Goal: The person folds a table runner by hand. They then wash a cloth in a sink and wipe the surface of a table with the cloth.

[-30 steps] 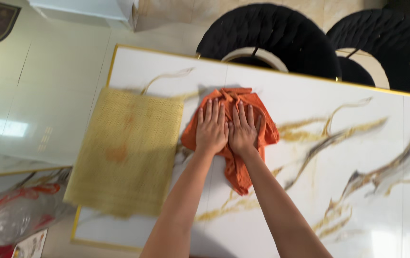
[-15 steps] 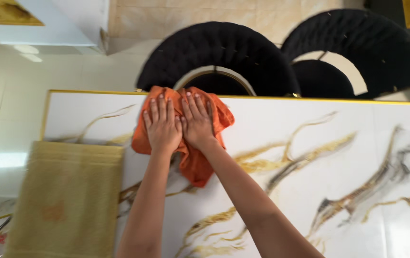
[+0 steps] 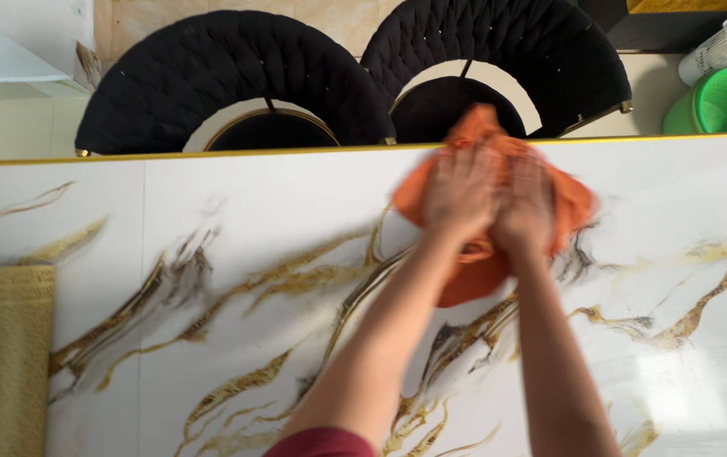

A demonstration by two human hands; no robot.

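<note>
— Moved since half a second ago? Slid rightward along the far edge: crumpled orange cloth (image 3: 499, 220) on the glossy white, gold-veined marble table (image 3: 211, 254), now before the right-hand black tufted round-backed chair (image 3: 499, 51).

— Fingers? Blurred; left hand (image 3: 462, 193) and right hand (image 3: 523, 203) pressed flat, side by side, atop the cloth. Woven yellow placemat (image 3: 0, 355) at left.

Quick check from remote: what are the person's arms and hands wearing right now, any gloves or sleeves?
No gloves: the left hand and right hand are bare, though motion-blurred. Both forearms are uncovered. A dark red sleeve edge shows on the left arm at the bottom. No jewellery can be made out.
</note>
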